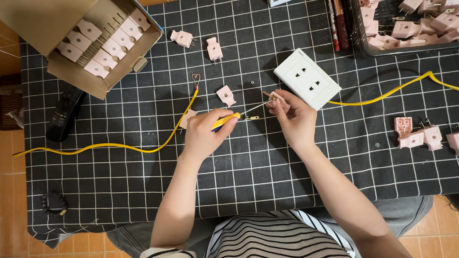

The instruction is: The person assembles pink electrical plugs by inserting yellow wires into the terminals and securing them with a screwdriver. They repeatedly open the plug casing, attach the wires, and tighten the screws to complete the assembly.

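— Where do we have our hands?

— Both are out over the middle of the black checked mat (127, 202), forearms angled in from the lower edge so the wrists nearly meet. Our left hand (203, 132) is curled into a loose fist around the yellow-and-blue handle of a small screwdriver (229, 120), thumb and forefinger pinched at the top of the grip; its thin shaft points right and slightly up.

— And the right?

— Our right hand (295, 117) is bent at the wrist, fingertips drawn together on a small brass plug part (271, 97). The screwdriver tip reaches that pinch, though we cannot tell whether it is seated in a screw; the piece is too small.

— What lies around us?

— Just beyond the right hand sits a white wall socket plate (307, 78), tilted, with a yellow cable (405, 84) running off to the right. Another yellow wire (131, 148) curves left of our left hand, ending in a bare looped end. A pink plug half (226, 95) lies just above the left hand. The open cardboard box (44, 8) at upper left holds rows of pink plugs, and a black basket (364, 44) at upper right holds more. Four pink plug pieces (428, 136) lie well to the right.
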